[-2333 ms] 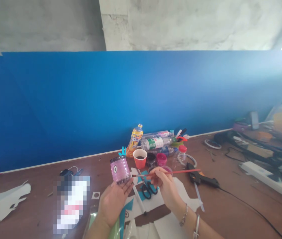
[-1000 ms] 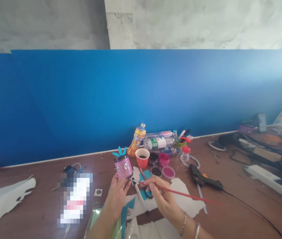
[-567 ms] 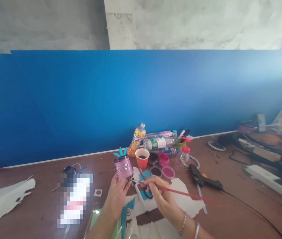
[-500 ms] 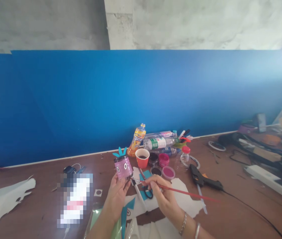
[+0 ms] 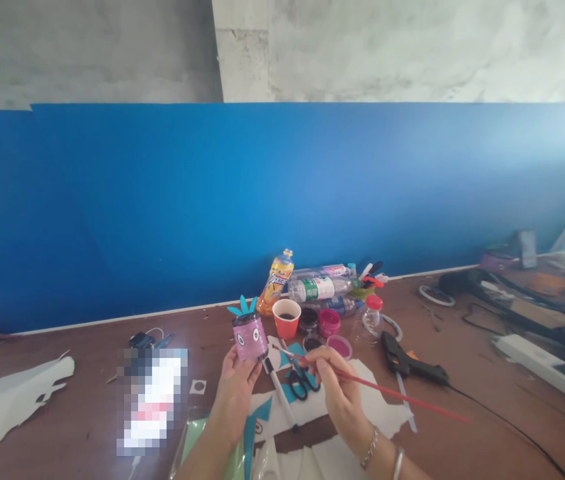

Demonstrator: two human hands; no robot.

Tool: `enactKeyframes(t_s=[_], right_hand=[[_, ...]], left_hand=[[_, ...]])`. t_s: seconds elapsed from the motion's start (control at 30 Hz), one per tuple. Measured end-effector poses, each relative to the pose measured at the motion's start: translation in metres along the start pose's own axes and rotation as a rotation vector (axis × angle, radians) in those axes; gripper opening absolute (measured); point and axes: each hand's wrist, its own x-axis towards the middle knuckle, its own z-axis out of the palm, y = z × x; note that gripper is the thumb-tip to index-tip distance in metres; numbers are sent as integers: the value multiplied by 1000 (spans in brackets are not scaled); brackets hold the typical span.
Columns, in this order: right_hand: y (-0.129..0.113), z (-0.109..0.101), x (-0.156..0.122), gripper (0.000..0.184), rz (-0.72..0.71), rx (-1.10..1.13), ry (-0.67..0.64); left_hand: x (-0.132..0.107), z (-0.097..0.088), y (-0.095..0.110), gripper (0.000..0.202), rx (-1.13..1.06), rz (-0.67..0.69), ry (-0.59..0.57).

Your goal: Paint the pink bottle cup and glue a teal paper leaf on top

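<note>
My left hand [image 5: 236,387] grips the lower part of a purple bottle craft [image 5: 251,340], which has two paper eyes, a dark rim and blue paper leaves on top. In my right hand [image 5: 335,387] is a red-handled paintbrush [image 5: 387,389], its tip just right of the craft and apart from it. Beneath the brush lie black-handled scissors [image 5: 300,387] on white and blue paper. A white marker with a black cap [image 5: 280,393] slants beside them. Behind stand a red paper cup [image 5: 286,328] with dark liquid and open paint pots, one magenta [image 5: 329,321].
Plastic bottles [image 5: 320,289] lie at the back by the blue partition [image 5: 282,187]. To the right are a black glue gun [image 5: 412,363], its cord, and a white power strip [image 5: 545,367]. A blurred bright screen [image 5: 155,400] and a torn white sheet [image 5: 17,403] are on the left.
My right hand has moved slightly right, drawing the brush tip away from the craft's lower edge. The craft has turned a little in my left hand. More of the scissors shows.
</note>
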Motion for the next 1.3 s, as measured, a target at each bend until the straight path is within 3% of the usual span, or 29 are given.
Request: enactKeyframes(t_s=[0.23, 0.8, 1.03, 1.3], right_hand=[[-5, 2, 0, 25, -86, -22, -86], [-12, 1, 2, 27, -53, -136, 78], [-15, 1, 2, 27, -28, -131, 65], [-18, 2, 4, 25, -39, -143, 96]], left_hand=[[3, -1, -4, 51, 83, 25, 27], [-3, 6, -9, 72, 300, 268, 118], [-4, 2, -13, 73, 389, 355, 94], [-4, 2, -13, 72, 417, 358, 67]])
